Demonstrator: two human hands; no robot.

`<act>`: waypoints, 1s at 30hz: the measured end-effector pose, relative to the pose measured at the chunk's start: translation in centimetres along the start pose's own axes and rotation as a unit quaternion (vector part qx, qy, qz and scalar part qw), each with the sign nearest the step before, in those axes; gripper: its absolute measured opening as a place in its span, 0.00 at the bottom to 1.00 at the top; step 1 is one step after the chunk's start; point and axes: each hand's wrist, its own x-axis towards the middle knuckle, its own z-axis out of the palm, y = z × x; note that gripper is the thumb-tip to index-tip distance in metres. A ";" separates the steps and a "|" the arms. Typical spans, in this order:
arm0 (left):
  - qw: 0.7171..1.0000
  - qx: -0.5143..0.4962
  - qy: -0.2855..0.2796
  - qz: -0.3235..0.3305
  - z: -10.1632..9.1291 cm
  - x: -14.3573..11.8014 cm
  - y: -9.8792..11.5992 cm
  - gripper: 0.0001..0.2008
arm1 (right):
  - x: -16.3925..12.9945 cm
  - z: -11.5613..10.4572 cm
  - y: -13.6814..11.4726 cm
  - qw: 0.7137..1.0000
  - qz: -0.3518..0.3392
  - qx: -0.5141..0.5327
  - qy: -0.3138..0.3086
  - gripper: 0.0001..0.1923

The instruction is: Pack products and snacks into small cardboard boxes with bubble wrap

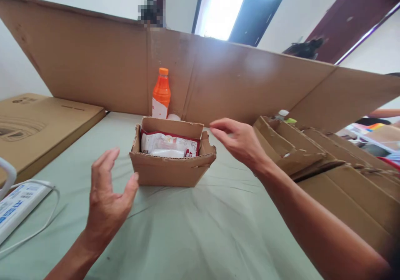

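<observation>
Beside the small cardboard box (pixel 172 159), your left hand (pixel 108 196) and right hand (pixel 239 140) hover open, empty; a clumsy grab could tip its snack packet (pixel 168 145) out.

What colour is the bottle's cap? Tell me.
Orange, like its contents; the bottle shows in the head view, behind the small box.

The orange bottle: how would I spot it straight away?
Find the tall cardboard wall at the back of the green-covered table. The orange bottle stands upright against it, behind the small open cardboard box. Nothing else there is bright orange.
</observation>
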 end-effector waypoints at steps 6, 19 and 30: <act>0.936 -0.151 -0.146 -0.281 0.2 -3.6 -3.0 0.34 | -10.0 2.9 4.3 0.985 0.119 0.115 -0.056 0.24; 0.863 -0.322 -0.271 -0.280 6.7 -4.4 4.6 0.27 | -21.6 0.8 2.2 0.974 0.214 0.070 0.016 0.18; 0.707 -0.491 -0.429 -0.275 17.8 -10.1 18.7 0.42 | -39.9 -5.7 3.6 0.865 0.430 0.075 0.246 0.34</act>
